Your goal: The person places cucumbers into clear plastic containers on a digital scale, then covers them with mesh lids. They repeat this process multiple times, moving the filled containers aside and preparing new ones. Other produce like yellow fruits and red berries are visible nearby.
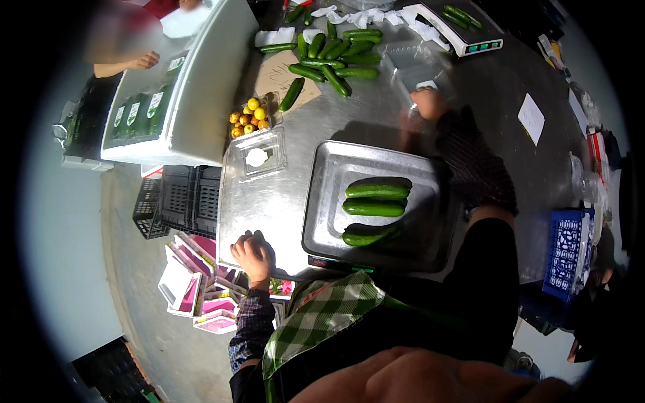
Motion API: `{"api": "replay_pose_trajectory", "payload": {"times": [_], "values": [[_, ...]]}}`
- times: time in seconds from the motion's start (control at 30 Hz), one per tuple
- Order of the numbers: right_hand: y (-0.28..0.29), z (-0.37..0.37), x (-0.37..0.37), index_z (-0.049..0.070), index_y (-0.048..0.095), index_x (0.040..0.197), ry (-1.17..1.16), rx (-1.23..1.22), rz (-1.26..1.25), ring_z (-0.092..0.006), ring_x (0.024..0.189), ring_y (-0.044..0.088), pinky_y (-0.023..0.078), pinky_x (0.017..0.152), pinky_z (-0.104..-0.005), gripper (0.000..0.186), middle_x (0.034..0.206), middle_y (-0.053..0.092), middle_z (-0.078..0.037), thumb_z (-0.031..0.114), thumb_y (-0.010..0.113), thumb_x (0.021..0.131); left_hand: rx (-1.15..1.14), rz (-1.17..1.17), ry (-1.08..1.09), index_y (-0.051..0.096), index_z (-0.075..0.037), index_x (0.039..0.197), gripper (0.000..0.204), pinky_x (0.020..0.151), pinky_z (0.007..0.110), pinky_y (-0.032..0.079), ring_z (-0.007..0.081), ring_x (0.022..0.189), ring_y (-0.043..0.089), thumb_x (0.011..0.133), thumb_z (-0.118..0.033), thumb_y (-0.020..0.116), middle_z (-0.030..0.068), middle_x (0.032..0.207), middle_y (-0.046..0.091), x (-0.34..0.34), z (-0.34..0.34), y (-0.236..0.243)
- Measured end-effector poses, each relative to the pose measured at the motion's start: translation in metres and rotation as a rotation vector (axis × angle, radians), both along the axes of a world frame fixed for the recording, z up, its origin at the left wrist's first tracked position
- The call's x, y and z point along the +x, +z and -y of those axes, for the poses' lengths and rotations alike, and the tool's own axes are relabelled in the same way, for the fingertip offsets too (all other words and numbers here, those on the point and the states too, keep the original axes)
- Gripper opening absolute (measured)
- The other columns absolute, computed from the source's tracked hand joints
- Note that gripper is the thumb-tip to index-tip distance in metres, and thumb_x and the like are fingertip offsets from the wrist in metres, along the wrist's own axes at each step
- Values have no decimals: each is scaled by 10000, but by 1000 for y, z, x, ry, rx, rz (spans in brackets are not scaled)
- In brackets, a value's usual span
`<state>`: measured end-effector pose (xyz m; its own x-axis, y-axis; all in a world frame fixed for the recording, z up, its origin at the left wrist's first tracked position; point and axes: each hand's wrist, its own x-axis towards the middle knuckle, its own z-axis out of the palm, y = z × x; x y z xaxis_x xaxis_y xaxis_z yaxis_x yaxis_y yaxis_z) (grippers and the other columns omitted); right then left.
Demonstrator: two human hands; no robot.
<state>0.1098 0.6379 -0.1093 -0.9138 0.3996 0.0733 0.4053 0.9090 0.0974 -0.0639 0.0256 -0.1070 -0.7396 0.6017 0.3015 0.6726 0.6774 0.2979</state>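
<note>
My right hand reaches to the far side of the metal table. Its fingers are closed on the near edge of a clear plastic container, beside a small white patch. On the table's left front edge rests my left hand, its fingers loosely bent and holding nothing. Between my arms a shallow metal tray sits on a scale with a lit green display. Three green cucumbers lie in it. Beyond it is a pile of cucumbers, partly on a piece of cardboard.
A clear box of yellow-orange fruit stands beyond an open clear box. A white foam box is at left, with another person's hand above it. A second scale holds cucumbers. A blue crate stands right.
</note>
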Motion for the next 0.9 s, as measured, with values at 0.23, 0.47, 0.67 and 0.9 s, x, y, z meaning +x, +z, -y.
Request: {"api": "replay_pose_trajectory", "payload": {"times": [0.23,0.47,0.67,0.9], "values": [[4,-41,114,47,652,867,-340,11,293,-355,863,626,487,735,-469,221,937,642,-195,202,495,874,33,-3,-18,545,-58,1012,347,1040,537,246,361,1088,442,673,-114,589,148,1128,515,0,-4,-4],[75,26,13,15,670,976,-390,-405,89,-366,912,621,481,770,-452,444,1007,627,-239,426,566,844,-11,-30,-21,546,-48,1019,358,1030,525,264,375,1088,428,669,-107,593,157,1126,511,-7,9,-26],[35,38,-38,8,675,998,-680,-403,63,-351,990,623,502,821,-406,455,1070,649,-187,412,660,787,-30,-64,-19,558,-38,1023,365,1005,518,290,376,1084,431,671,-120,610,170,1124,513,-14,9,-36],[44,33,6,5,702,856,-305,-291,82,-337,890,625,492,761,-428,448,923,665,-172,440,657,761,1,-122,-26,554,-51,1011,324,985,505,303,363,1050,443,694,-110,585,146,1113,520,-11,10,-41]]}}
